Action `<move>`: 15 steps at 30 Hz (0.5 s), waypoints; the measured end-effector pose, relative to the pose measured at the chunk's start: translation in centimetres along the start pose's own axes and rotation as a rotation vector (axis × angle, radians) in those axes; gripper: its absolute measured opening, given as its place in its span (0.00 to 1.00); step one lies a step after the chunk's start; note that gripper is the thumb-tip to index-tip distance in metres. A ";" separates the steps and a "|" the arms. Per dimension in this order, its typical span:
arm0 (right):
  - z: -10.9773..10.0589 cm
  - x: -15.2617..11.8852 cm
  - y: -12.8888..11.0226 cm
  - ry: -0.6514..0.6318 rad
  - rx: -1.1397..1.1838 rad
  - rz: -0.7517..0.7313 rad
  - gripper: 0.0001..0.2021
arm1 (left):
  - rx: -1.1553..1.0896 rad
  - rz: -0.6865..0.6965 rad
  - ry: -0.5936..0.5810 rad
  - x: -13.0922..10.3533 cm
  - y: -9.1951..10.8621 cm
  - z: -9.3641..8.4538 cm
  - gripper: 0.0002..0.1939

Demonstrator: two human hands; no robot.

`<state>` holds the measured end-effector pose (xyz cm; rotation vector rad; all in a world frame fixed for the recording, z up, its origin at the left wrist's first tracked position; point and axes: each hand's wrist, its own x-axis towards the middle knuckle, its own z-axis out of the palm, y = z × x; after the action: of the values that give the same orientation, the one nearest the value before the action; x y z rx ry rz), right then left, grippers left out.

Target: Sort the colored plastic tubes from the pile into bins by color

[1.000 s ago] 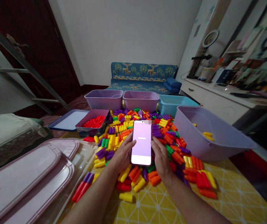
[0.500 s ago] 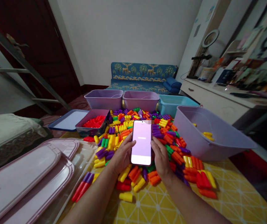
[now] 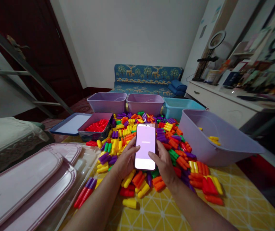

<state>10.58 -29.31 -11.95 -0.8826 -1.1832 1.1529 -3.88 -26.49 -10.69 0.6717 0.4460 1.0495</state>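
A smartphone (image 3: 145, 141) with a pale purple and white screen is held upright above the table. My left hand (image 3: 127, 158) grips its left edge, thumb along the side. On the opposite edge my right hand (image 3: 163, 162) is closed round it, its thumb over the lower right of the screen. Beneath and around the phone lies a heap of plastic pieces in yellow, orange, red, purple and green, such as a loose yellow piece (image 3: 129, 203) near the front. The screen's small text is unreadable.
Two purple bins (image 3: 107, 103) and a turquoise bin (image 3: 183, 107) stand behind the heap. A larger purple bin (image 3: 221, 154) at right holds a few yellow pieces. Red pieces fill a box (image 3: 92, 136) at left. Pink lids (image 3: 19, 173) lie front left on the yellow tablecloth (image 3: 161, 218).
My right thumb has moved left from the phone's edge onto its screen. The left hand and the phone stay in nearly the same place.
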 end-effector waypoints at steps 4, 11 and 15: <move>0.4 -0.1 -0.3 -0.085 -0.065 -0.049 0.39 | -0.005 0.014 -0.003 0.0 0.1 0.0 0.41; 0.3 -0.2 -0.4 -0.110 -0.117 -0.041 0.43 | -0.010 0.022 0.016 -0.1 0.2 0.2 0.41; 0.1 -0.2 -0.2 -0.124 -0.060 -0.036 0.43 | -0.018 0.014 -0.006 -0.1 0.2 0.2 0.41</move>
<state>10.57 -29.56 -11.78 -0.8415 -1.3359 1.1620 -3.92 -26.60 -10.39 0.6628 0.4269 1.0631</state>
